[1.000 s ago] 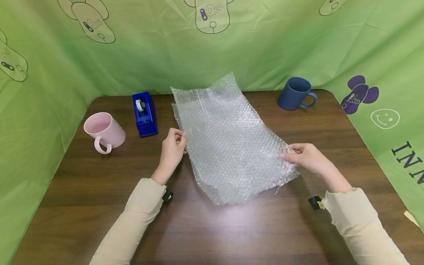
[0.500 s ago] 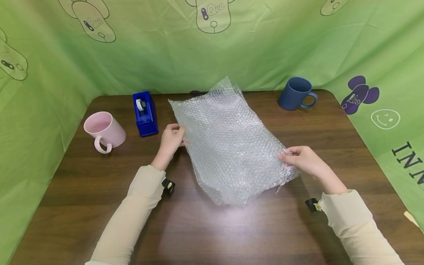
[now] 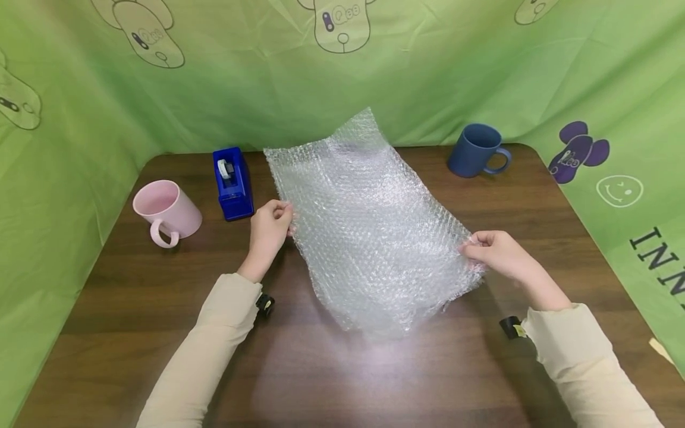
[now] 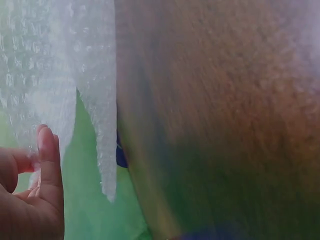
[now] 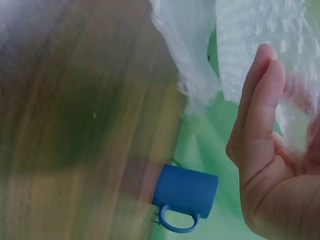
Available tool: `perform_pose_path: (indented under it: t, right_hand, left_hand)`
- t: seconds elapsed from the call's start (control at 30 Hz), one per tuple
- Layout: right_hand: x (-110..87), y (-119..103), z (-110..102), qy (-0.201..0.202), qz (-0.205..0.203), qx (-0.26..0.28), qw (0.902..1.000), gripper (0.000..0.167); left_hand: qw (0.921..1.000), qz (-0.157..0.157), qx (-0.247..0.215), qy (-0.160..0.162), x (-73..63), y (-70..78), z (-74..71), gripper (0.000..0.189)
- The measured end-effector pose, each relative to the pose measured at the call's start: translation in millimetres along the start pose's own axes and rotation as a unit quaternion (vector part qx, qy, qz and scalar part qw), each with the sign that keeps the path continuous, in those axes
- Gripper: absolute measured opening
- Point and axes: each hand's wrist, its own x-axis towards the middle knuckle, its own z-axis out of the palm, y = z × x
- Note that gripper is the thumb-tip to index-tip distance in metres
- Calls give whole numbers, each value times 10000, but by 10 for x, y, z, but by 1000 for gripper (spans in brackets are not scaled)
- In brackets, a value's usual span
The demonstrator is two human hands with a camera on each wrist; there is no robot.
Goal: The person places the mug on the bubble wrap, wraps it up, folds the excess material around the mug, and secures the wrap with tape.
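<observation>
A clear sheet of bubble wrap is stretched between both hands above the table, its far corner pointing up toward the backdrop. Its left edge is pinched by my left hand between thumb and fingers. My right hand pinches the right edge near the near right corner. In the left wrist view, the bubble wrap hangs in two layers beside the left hand. From the right wrist, the right hand shows thumb and fingers meeting on the bubble wrap.
On the left of the wooden table stands a pink mug, with a blue tape dispenser beside it. A dark blue mug stands at the back right. A green printed cloth hangs behind and at both sides.
My left hand has moved slightly left with the edge it holds, and the bubble wrap is spread wider. The far edge dipped, then rose again. The right hand has barely shifted.
</observation>
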Motion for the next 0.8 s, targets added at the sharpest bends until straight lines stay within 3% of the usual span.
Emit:
perform_pose_path:
  t: [0.17,0.33,0.47,0.6,0.8]
  right_hand:
    - [62,-39,-108,324,-62,-397,9987,21]
    - [187,-89,-204,450,-180,-464,9977,32]
    - [334,-101,-250,684,-163,-314,9970,34]
    - [462,-109,-263,1129,-165,-232,9932,36]
    - [589,-107,-266,1350,-199,-437,9897,37]
  left_hand:
    - [9994,-74,-351,-16,-78,-13,-48,23]
    - [9978,-291,-570,-159,-162,-26,-71,20]
    - [9936,-566,-766,-607,-236,-90,-95,22]
    - [9845,-872,-965,-1176,-314,-179,-125,28]
    - [9792,-1044,-836,-1525,-365,-272,-145,29]
